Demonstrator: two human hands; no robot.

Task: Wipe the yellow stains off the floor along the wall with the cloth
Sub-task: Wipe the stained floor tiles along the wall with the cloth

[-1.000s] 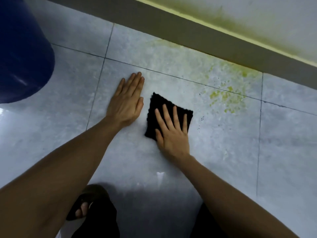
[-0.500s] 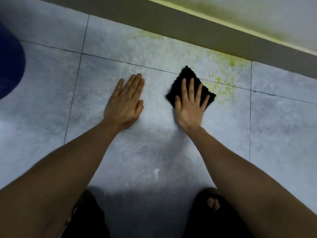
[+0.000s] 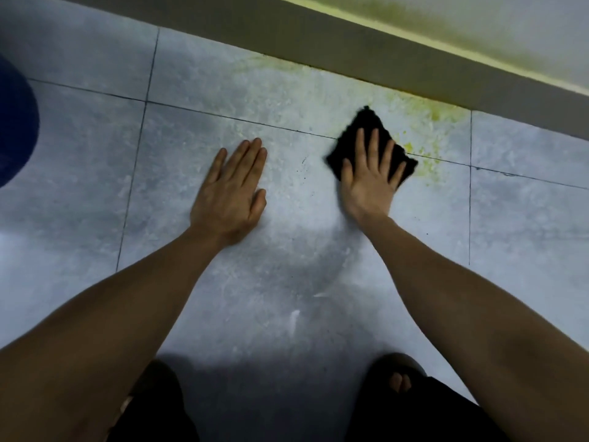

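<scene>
A black cloth [image 3: 366,126] lies flat on the grey floor tiles, close to the wall. My right hand [image 3: 371,177] presses down on it with fingers spread, covering its near half. Yellow stains [image 3: 427,118] speckle the tile just right of and beyond the cloth, up to the foot of the wall, and a fainter yellow smear [image 3: 267,63] lies further left along the wall. My left hand [image 3: 232,193] rests palm down on the bare tile to the left of the cloth, holding nothing.
A grey skirting strip [image 3: 366,52] runs diagonally across the top, with a yellow-stained wall [image 3: 462,23] above it. A dark blue container [image 3: 16,122] sits at the left edge. My feet in dark sandals [image 3: 401,382] are at the bottom.
My right hand has slid the cloth from beside my left hand away toward the wall and onto the edge of the yellow stains. My left hand has stayed flat in place.
</scene>
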